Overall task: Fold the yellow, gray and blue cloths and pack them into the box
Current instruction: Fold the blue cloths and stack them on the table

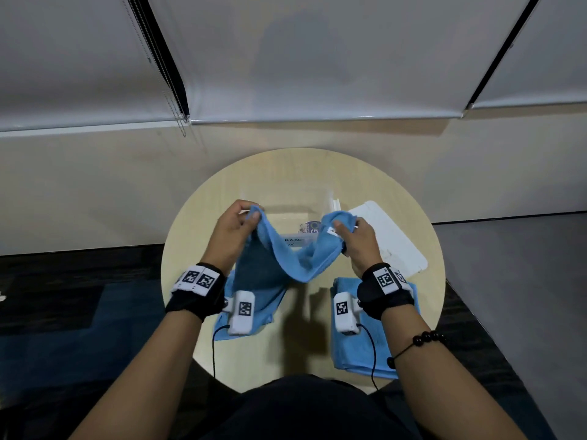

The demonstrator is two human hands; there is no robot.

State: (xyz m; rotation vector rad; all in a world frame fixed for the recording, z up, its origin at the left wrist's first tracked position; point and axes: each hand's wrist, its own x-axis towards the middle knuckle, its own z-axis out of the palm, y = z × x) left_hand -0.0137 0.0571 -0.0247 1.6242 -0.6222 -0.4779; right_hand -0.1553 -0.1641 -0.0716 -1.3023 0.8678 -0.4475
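Note:
A blue cloth (286, 258) hangs in a sag between my two hands above the round table. My left hand (233, 231) pinches its left top corner, and my right hand (357, 238) pinches its right top corner. The cloth's lower part drapes down onto the table at the left. A second blue cloth (359, 347) lies folded flat on the table under my right wrist. Behind the held cloth stands a clear plastic box (286, 198), partly hidden by it. No yellow or gray cloth is visible.
The round wooden table (305, 331) stands against a pale wall. A white lid (390, 239) lies to the right of the box. Dark carpet surrounds the table. Both wrists carry black bands with marker tags and wired sensors.

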